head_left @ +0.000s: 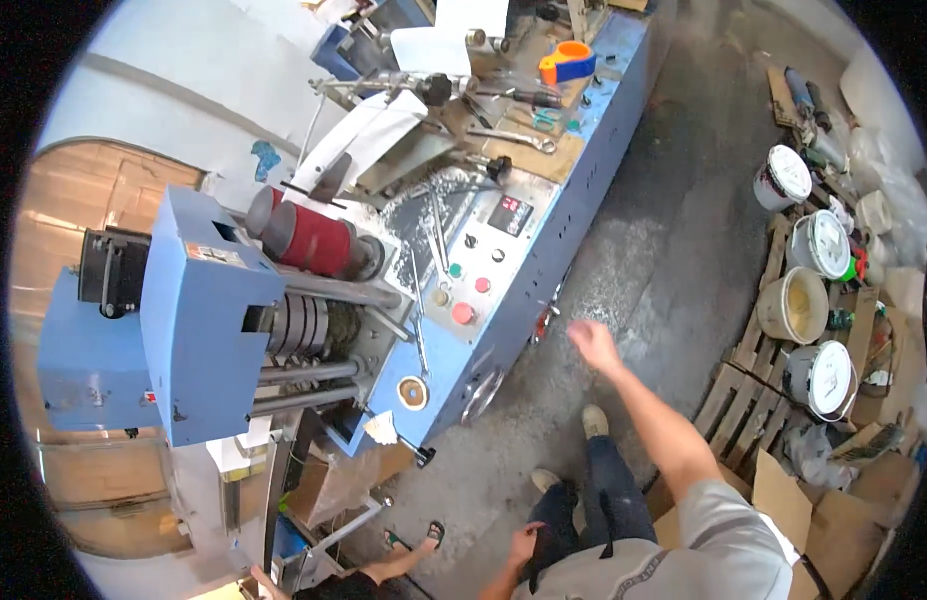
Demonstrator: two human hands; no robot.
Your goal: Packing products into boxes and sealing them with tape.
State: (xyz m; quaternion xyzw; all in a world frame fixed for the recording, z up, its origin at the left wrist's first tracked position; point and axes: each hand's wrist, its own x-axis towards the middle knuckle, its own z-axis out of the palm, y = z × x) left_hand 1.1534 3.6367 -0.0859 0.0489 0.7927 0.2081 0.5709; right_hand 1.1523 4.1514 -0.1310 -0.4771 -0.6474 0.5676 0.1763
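I have the right hand in mid-air, apart from the machine left of its fingers: smooth blue metal, long and boxy, with a pale panel, round steel bars and a red roller (matte, cylindrical). I can't tell whether those fingers are clenched or loose. The left hand hangs by the dark trousers, its finger state equally unclear to me. Right of the right fingers, plastic buckets stand by slatted wood.
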